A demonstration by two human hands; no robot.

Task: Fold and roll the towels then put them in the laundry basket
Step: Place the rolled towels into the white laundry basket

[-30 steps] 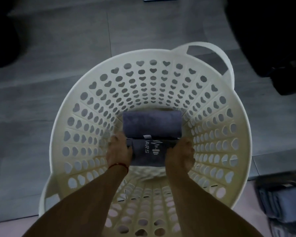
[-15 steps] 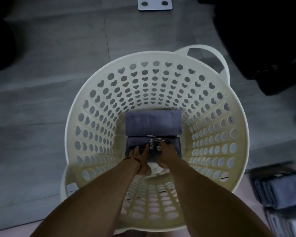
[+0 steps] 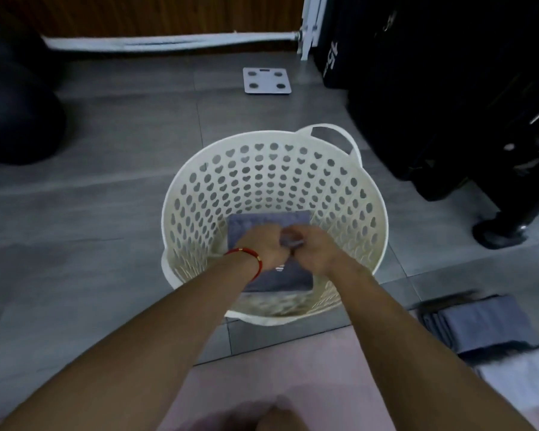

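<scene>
Towels [image 3: 271, 219], blue-grey, lie in the bottom of the laundry basket [image 3: 372, 209]. Our left hand [image 3: 266, 247] and right hand [image 3: 313, 248] are down inside, fingers blurred; grip cannot be told. More folded towels [image 3: 483, 325] lie on the floor [image 3: 106, 213] just right.
</scene>
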